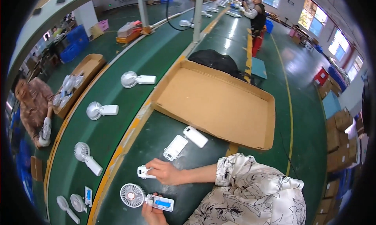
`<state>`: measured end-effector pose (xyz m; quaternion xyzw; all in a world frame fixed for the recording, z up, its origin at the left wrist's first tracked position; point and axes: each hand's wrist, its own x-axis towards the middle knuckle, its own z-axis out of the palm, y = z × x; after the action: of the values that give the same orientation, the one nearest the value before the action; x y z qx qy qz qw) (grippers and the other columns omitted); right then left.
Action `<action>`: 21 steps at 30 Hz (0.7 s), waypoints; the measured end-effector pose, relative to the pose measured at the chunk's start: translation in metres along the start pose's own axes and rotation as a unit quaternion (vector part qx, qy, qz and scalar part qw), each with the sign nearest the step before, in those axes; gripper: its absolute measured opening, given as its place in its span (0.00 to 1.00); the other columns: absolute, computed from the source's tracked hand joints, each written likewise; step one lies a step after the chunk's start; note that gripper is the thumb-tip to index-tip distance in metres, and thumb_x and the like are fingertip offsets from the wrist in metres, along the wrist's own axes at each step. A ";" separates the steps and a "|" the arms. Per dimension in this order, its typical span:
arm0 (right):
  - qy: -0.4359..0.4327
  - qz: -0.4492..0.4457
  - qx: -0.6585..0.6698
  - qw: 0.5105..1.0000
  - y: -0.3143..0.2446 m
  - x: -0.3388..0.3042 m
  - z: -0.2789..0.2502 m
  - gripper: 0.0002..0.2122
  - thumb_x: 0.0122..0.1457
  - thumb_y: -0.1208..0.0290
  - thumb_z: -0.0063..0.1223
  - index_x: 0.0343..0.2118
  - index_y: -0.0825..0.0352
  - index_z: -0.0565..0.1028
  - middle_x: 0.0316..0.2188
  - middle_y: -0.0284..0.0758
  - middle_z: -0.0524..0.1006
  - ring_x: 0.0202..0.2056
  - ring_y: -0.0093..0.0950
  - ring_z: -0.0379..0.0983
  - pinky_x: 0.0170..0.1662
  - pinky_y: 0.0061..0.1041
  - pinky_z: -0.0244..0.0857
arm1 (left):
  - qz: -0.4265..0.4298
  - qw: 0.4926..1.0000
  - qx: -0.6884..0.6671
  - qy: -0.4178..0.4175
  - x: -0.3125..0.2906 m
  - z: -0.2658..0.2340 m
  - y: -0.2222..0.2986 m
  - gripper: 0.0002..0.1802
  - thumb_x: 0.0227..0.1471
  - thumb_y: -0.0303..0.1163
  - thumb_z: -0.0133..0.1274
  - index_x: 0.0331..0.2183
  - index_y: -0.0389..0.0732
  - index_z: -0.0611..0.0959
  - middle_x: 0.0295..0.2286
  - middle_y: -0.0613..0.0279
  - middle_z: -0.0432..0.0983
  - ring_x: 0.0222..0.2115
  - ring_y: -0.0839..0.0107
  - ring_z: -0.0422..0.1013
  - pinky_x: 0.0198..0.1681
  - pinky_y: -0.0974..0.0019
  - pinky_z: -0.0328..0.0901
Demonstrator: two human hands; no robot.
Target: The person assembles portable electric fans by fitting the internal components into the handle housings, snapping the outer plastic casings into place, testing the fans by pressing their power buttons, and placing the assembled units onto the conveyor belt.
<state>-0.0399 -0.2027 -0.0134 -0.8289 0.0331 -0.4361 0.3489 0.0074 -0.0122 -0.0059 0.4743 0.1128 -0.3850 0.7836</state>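
My left hand (153, 215), at the lower edge, grips a white handheld fan (132, 195) by its handle. The handle is uncovered, and a blue battery (162, 203) shows inside it. Just above, my right hand (166, 172) has its fingers closed on a white plastic handle shell (144, 171), close to the bench top. Beyond it lie another white shell (175, 147), hollow side up, and a second, smooth-backed shell (196, 137), both untouched.
A shallow cardboard tray (215, 103) stands on the bench beyond my hands. To the left runs a green conveyor belt (117, 131) carrying several white fans. Across it, a co-worker (35, 107) in gloves holds a fan beside a long cardboard box (92, 64) of fans.
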 end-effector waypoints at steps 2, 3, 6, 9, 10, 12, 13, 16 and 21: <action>0.000 0.004 0.003 1.000 0.001 -0.002 -0.005 0.10 0.35 0.86 0.49 0.25 0.70 0.70 0.30 0.38 0.67 0.32 0.35 0.66 0.30 0.27 0.63 | 0.008 1.000 0.026 0.001 0.000 0.004 -0.003 0.16 0.43 0.21 0.47 0.37 0.24 0.72 0.35 0.45 0.72 0.36 0.57 0.70 0.43 0.58 0.65; -0.005 0.007 0.004 1.000 0.002 -0.003 -0.005 0.09 0.36 0.87 0.48 0.25 0.70 0.70 0.29 0.38 0.66 0.31 0.35 0.65 0.30 0.27 0.62 | -0.009 1.000 0.026 -0.007 0.001 0.005 -0.003 0.16 0.44 0.21 0.46 0.38 0.23 0.71 0.35 0.45 0.71 0.36 0.56 0.69 0.43 0.58 0.65; 0.003 0.017 0.000 1.000 0.004 -0.005 -0.009 0.08 0.37 0.86 0.49 0.25 0.71 0.70 0.29 0.37 0.66 0.31 0.34 0.65 0.30 0.26 0.62 | -0.011 0.999 0.033 -0.001 0.004 0.006 -0.008 0.16 0.44 0.22 0.45 0.38 0.24 0.71 0.35 0.44 0.71 0.36 0.55 0.69 0.42 0.58 0.65; 0.000 0.023 0.008 1.000 0.005 -0.003 -0.006 0.08 0.38 0.85 0.49 0.25 0.70 0.70 0.29 0.36 0.67 0.32 0.33 0.65 0.30 0.26 0.63 | -0.009 0.999 0.035 -0.005 0.004 0.007 -0.006 0.16 0.45 0.22 0.45 0.38 0.24 0.71 0.35 0.44 0.71 0.37 0.55 0.69 0.42 0.57 0.65; -0.003 0.018 0.015 1.000 0.005 -0.001 -0.004 0.08 0.38 0.85 0.49 0.25 0.70 0.70 0.29 0.36 0.67 0.32 0.33 0.65 0.30 0.26 0.63 | -0.002 0.999 0.033 0.001 0.004 0.007 -0.004 0.16 0.45 0.22 0.45 0.38 0.24 0.71 0.35 0.44 0.71 0.37 0.55 0.69 0.42 0.57 0.65; -0.007 0.008 -0.005 1.000 0.005 0.004 0.006 0.08 0.38 0.83 0.49 0.25 0.69 0.71 0.29 0.36 0.68 0.32 0.33 0.66 0.31 0.25 0.64 | -0.002 0.999 0.032 -0.007 0.004 0.000 0.001 0.16 0.46 0.23 0.45 0.39 0.25 0.71 0.36 0.43 0.71 0.37 0.54 0.69 0.42 0.57 0.65; -0.001 0.009 -0.013 1.000 0.004 0.003 0.012 0.08 0.38 0.82 0.49 0.25 0.68 0.71 0.29 0.37 0.69 0.32 0.33 0.67 0.30 0.25 0.64 | 0.058 0.997 -0.008 -0.050 0.007 -0.005 -0.005 0.15 0.41 0.21 0.47 0.35 0.26 0.70 0.32 0.46 0.71 0.35 0.54 0.70 0.41 0.48 0.66; -0.021 -0.010 -0.048 0.999 0.008 -0.001 0.004 0.08 0.39 0.83 0.46 0.27 0.70 0.71 0.30 0.42 0.70 0.32 0.36 0.68 0.32 0.29 0.65 | 0.021 0.999 -0.008 -0.032 0.005 -0.003 -0.008 0.15 0.42 0.21 0.46 0.36 0.25 0.72 0.34 0.44 0.72 0.36 0.56 0.70 0.41 0.55 0.66; -0.022 0.011 -0.031 0.999 0.006 -0.004 0.001 0.11 0.35 0.90 0.46 0.26 0.73 0.71 0.29 0.43 0.69 0.30 0.38 0.67 0.31 0.30 0.64 | -0.025 0.999 0.003 -0.032 0.004 0.002 -0.007 0.15 0.46 0.24 0.45 0.38 0.25 0.72 0.35 0.47 0.72 0.35 0.59 0.71 0.39 0.60 0.67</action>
<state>-0.0401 -0.2056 -0.0199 -0.8483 0.0480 -0.4130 0.3279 0.0043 -0.0173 -0.0119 0.4613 0.0984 -0.4198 0.7754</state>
